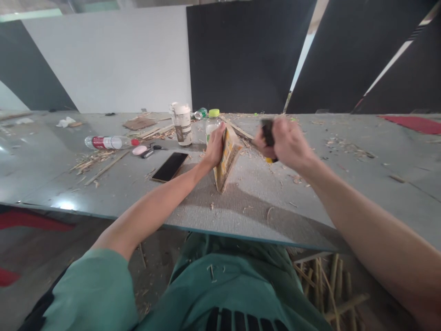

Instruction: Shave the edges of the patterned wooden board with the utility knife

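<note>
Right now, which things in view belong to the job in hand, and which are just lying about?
Likely in use:
yellow-patterned piece, in the left hand
dark object, blurred, in the right hand

Seemingly just lying about:
phone
white cup
red-capped bottle
green-capped bottle
pink disc

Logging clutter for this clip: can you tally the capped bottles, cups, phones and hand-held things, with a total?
Capped bottles: 2 (lying bottle, upright bottle)
Cup: 1
Phone: 1
Held things: 2 (yellowish block in the left hand, blurred dark tool in the right hand)
Total: 6
</note>
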